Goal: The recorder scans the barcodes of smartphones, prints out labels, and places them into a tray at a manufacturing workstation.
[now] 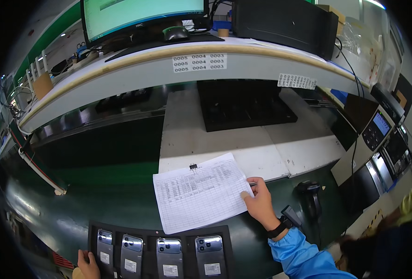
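Observation:
My right hand (260,203) pinches the right edge of a sheaf of printed table sheets (201,200). A small black binder clip (193,167) grips the top of the sheaf. A short dark piece, perhaps a pen, shows at my right fingers; most of it is hidden. Below the sheets lies a black tray (150,229) with several dark phones (209,255) in its slots, camera ends away from me, each with a white label. At the lower left, my left hand (89,266) has thumb and fingers closed at the tray's left edge, partly cut off by the picture.
A black handheld scanner (310,195) lies right of my right hand. Beyond are a white board (192,135) and another black tray (248,114) beneath a shelf (122,74). The shelf carries a monitor (141,21) and mouse (176,33). A label printer (371,139) stands at right.

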Available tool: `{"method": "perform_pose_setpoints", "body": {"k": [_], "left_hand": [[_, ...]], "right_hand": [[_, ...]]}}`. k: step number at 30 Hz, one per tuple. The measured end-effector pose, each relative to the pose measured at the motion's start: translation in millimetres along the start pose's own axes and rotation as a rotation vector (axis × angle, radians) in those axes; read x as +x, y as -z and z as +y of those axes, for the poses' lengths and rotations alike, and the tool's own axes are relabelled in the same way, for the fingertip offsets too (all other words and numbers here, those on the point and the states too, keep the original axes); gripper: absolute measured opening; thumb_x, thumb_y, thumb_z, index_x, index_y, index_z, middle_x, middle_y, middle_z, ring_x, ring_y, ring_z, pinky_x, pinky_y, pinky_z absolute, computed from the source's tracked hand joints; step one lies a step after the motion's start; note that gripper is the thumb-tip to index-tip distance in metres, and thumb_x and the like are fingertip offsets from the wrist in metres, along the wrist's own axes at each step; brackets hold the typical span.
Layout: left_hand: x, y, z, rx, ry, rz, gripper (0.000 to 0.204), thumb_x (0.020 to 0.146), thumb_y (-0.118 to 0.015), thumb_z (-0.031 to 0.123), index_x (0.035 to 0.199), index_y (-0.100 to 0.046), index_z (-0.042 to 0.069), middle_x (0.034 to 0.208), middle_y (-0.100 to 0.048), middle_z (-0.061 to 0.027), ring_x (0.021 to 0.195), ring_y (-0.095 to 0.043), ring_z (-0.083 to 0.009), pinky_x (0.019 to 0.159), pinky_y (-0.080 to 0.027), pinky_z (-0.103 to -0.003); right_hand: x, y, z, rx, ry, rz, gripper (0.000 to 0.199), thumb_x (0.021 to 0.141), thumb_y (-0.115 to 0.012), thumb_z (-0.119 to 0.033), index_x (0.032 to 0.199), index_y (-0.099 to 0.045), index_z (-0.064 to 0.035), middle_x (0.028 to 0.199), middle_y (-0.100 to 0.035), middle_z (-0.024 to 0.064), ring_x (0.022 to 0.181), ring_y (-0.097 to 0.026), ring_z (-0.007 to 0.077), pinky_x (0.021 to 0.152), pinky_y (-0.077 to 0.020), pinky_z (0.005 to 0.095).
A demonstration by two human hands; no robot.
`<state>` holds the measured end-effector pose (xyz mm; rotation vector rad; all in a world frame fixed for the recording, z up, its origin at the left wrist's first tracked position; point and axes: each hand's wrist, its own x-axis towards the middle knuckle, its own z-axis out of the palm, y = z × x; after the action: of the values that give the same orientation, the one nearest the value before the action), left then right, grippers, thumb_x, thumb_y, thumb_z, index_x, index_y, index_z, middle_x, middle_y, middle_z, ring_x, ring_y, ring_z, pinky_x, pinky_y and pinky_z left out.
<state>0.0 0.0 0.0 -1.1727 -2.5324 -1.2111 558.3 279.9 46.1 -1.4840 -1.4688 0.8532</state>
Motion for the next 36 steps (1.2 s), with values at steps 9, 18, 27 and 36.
{"method": "perform_pose_setpoints", "body": {"k": [9, 18, 27, 36], "left_hand": [[-42.8, 17.5, 129.9, 0.145, -0.092, -0.232, 0.020, 0.093, -0.064, 0.016, 0.091, -0.059, -0.003, 0.079, -0.066, -0.0226, 0.070, -0.064, -0.0375, 0.065, -0.050, -0.044], [-58.8, -13.4, 157.8, 0.095, -0.034, -0.320, 0.014, 0.092, -0.060, 0.009, 0.095, -0.051, -0.002, 0.078, -0.056, -0.0154, 0.069, -0.056, -0.0264, 0.064, -0.045, -0.039], [-62.7, -12.2, 160.4, 0.154, 0.100, -0.234, 0.012, 0.088, -0.060, 0.010, 0.092, -0.055, 0.000, 0.080, -0.057, -0.0212, 0.075, -0.060, -0.0369, 0.069, -0.047, -0.044], [-76.3, -24.9, 182.0, 0.216, -0.009, -0.129, 0.026, 0.092, -0.061, 0.026, 0.109, -0.063, 0.006, 0.098, -0.063, -0.0175, 0.092, -0.062, -0.0405, 0.079, -0.051, -0.049]], "right_hand": [[45.8, 1.7, 27.6, -0.033, 0.139, 0.305, 0.029, 0.084, -0.064, 0.005, 0.109, -0.053, -0.0047, 0.085, -0.060, 0.0090, 0.069, -0.059, 0.0134, 0.060, -0.0474, 0.0279], [85.1, 38.4, 7.9, 0.272, -0.108, 0.322, 0.030, 0.084, -0.064, 0.003, 0.111, -0.054, -0.0044, 0.088, -0.056, 0.0078, 0.070, -0.058, 0.0143, 0.054, -0.0478, 0.0277], [112.6, 26.7, 13.8, 0.214, -0.108, 0.146, 0.028, 0.087, -0.065, -0.004, 0.113, -0.055, -0.0071, 0.089, -0.057, 0.0088, 0.067, -0.057, 0.0132, 0.050, -0.0459, 0.0273], [22.6, 55.2, -22.4, -0.376, 0.110, -0.049, 0.039, 0.087, -0.065, -0.006, 0.124, -0.055, -0.0018, 0.111, -0.062, 0.0148, 0.097, -0.059, 0.0281, 0.089, -0.0454, 0.0346]]}}
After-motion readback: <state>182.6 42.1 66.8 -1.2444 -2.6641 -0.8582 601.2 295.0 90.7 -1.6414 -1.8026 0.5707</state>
